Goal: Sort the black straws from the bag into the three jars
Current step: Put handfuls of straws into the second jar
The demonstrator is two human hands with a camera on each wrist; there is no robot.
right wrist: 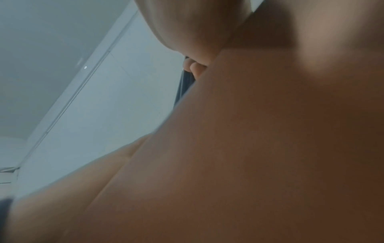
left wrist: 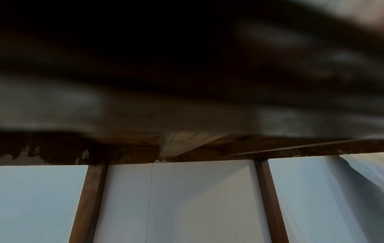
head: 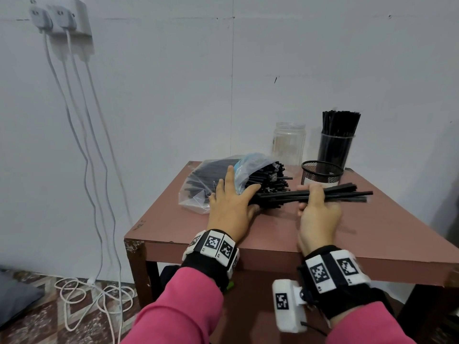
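black straws [head: 347, 193] spill level from the clear bag [head: 198, 184].

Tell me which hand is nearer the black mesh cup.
Right. The right hand, holding a bundle of black straws, sits just before the black mesh cup; the left hand rests on the clear plastic bag.

No readable words, brand names or numbers anywhere. Only signs are black-and-white square code markers on the wrist bands: 1 set on the left wrist band [head: 214, 245] at approx 7 o'clock from the table [head: 278, 227] centre, another on the right wrist band [head: 332, 269] at approx 5 o'clock. The clear jar [head: 288, 142] at 12 o'clock has a small dark mark on its side, too small to read.
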